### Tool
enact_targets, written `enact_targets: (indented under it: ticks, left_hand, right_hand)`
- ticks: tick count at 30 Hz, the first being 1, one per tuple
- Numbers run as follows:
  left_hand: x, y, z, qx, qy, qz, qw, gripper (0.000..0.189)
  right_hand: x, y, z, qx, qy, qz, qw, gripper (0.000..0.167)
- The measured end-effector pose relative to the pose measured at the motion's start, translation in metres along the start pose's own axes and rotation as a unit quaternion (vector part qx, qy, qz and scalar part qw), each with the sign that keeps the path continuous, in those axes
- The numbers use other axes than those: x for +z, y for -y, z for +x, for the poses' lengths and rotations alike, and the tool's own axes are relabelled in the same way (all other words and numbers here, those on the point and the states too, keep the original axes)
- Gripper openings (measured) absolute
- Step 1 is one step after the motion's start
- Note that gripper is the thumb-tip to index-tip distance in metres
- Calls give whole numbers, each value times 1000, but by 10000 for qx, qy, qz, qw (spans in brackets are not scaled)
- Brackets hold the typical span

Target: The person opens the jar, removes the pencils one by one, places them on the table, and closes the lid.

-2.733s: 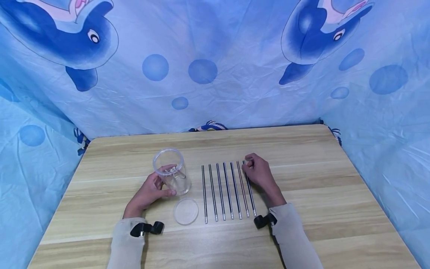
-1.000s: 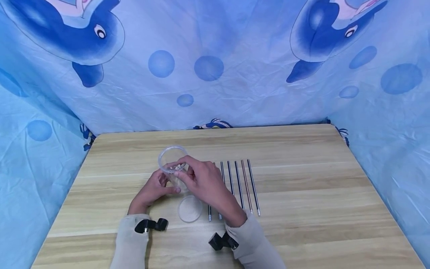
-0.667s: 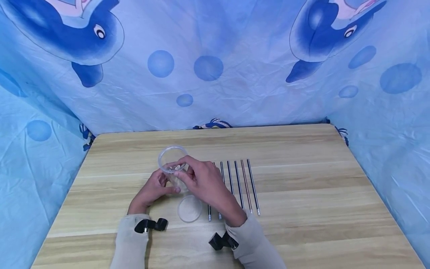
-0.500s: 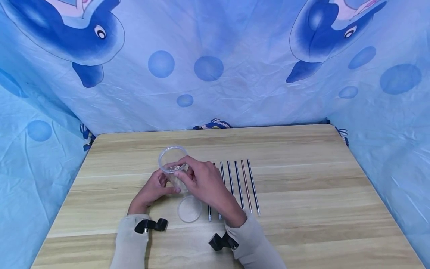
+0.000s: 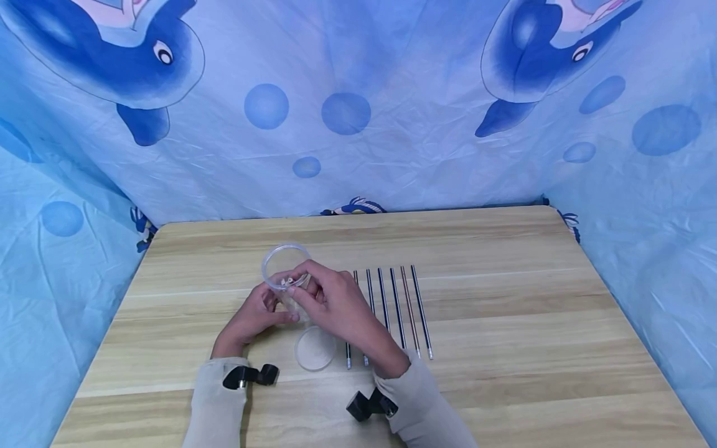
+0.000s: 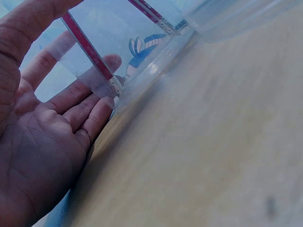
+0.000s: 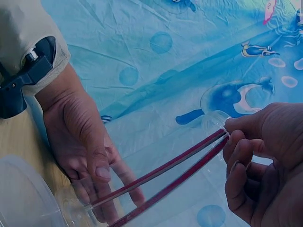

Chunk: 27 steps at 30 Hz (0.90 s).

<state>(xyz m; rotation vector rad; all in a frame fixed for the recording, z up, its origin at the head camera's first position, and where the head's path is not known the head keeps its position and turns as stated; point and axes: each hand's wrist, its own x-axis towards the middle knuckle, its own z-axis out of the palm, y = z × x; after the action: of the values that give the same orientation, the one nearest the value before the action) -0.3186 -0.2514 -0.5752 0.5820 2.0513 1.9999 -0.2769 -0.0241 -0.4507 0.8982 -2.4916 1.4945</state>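
A clear round jar (image 5: pixel 272 253) stands lidless on the wooden table. My left hand (image 5: pixel 251 316) grips its side, thumb at the front and fingers behind. Inside lean red-striped pencils (image 7: pixel 166 165), their eraser ends down at the jar's bottom in the left wrist view. Pale upper ends of these pencils show just inside the rim. My right hand (image 5: pixel 348 310) reaches over that rim with curled fingers and pinches the pencils' tops between thumb and fingertips. Beside the jar's base lies a clear round lid (image 5: pixel 315 348).
Right of the lid, several dark striped pencils (image 5: pixel 422 314) lie in a neat row, eraser ends toward me; my right forearm covers part of it. A blue dolphin-print curtain (image 5: pixel 347 149) hangs behind the table (image 5: pixel 532 298).
My right hand came from the right end of the pencil row over to the jar. Just now the pencil tops in the jar have shifted slightly left. The left hand keeps its hold.
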Motion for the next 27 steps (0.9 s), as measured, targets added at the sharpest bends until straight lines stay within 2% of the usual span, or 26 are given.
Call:
enact_targets:
  ticks: [8, 14, 22, 27]
  left_hand:
    - [0, -2, 1, 38, 6, 27, 10000, 76]
    - [0, -2, 0, 19, 13, 17, 10000, 78]
    - [1, -1, -1, 1, 29, 15, 10000, 77]
    - [2, -2, -2, -55, -23, 27, 10000, 78]
  right_hand:
    - [2, 6, -1, 249, -219, 447, 9985, 18]
    - [4, 8, -2, 243, -388, 588, 9972, 14]
    - [6, 8, -2, -86, -807, 875, 9929, 11]
    - [6, 8, -2, -582, -1257, 1235, 9826, 12]
